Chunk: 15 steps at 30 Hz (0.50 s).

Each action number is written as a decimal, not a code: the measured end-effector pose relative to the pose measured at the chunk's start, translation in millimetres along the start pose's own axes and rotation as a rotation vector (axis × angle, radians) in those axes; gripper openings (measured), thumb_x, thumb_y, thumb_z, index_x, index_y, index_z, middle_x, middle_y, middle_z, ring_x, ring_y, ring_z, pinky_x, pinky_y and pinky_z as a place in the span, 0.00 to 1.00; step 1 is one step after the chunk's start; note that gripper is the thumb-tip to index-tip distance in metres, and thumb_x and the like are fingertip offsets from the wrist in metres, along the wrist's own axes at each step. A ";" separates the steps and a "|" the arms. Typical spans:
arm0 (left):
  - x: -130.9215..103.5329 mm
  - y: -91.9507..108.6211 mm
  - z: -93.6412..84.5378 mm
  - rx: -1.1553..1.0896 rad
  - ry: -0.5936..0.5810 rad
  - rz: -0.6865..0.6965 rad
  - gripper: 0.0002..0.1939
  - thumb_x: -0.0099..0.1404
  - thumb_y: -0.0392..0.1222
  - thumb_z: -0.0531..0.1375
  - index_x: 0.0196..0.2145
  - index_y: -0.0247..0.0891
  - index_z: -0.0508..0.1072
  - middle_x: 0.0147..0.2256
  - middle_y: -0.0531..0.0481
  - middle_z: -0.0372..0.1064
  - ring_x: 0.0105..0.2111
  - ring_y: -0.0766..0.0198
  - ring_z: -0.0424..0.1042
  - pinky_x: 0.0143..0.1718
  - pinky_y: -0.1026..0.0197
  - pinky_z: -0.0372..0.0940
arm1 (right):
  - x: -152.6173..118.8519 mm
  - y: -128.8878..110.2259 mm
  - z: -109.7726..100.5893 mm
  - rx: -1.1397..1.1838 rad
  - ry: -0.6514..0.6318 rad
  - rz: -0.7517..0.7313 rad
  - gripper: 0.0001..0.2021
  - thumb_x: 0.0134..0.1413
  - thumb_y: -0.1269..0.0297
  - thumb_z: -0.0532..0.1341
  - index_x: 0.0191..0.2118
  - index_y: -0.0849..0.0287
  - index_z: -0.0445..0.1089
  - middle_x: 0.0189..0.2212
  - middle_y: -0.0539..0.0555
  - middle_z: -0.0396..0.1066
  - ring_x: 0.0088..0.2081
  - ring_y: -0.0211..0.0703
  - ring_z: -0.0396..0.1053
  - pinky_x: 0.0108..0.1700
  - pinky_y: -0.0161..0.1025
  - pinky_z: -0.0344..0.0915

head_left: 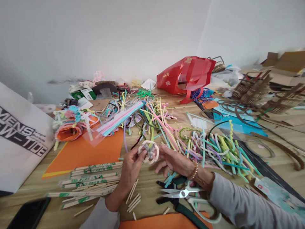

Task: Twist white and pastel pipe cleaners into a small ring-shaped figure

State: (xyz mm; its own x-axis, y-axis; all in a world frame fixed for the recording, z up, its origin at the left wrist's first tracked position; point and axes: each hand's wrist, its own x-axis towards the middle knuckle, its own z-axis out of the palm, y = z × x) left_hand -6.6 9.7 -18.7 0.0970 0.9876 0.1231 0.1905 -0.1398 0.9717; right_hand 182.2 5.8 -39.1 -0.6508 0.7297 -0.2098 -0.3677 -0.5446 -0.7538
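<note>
My left hand pinches the left side of a small round craft piece made of fuzzy stems, with a white looped rim, a grey middle and a green stem rising from its top. My right hand is beside its right edge, fingers spread and slightly curled, holding nothing that I can make out. Below my right hand lie scissors with silver blades and pale green handles, over dark-handled pliers. Short wooden sticks lie under my left hand.
Fuzzy stems pile up at the right and back. Paper-wrapped chopsticks, orange sheets and a phone lie at the left, near a white bag. A red bag and woven baskets stand behind.
</note>
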 end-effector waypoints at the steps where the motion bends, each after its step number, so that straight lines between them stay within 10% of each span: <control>1: 0.6 -0.6 -0.1 0.015 0.015 -0.014 0.07 0.58 0.41 0.62 0.27 0.36 0.76 0.22 0.54 0.68 0.24 0.64 0.62 0.26 0.65 0.57 | -0.5 -0.4 1.6 -0.012 0.011 -0.012 0.26 0.58 0.41 0.51 0.45 0.61 0.67 0.41 0.60 0.72 0.30 0.41 0.74 0.20 0.30 0.68; 15: -3.0 1.5 6.6 -0.096 -0.188 -0.140 0.12 0.58 0.44 0.62 0.37 0.34 0.77 0.27 0.51 0.72 0.28 0.63 0.67 0.30 0.65 0.61 | -3.0 0.6 9.8 -0.314 0.196 -0.177 0.15 0.45 0.58 0.68 0.36 0.62 0.70 0.27 0.49 0.71 0.25 0.36 0.71 0.25 0.31 0.68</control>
State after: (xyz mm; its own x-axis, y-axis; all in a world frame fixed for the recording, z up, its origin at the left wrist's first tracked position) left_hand -0.1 6.0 -18.9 0.2584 0.9650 -0.0448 0.1225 0.0133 0.9924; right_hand 177.4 -0.8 -32.8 -0.4456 0.8824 -0.1512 -0.2225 -0.2727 -0.9360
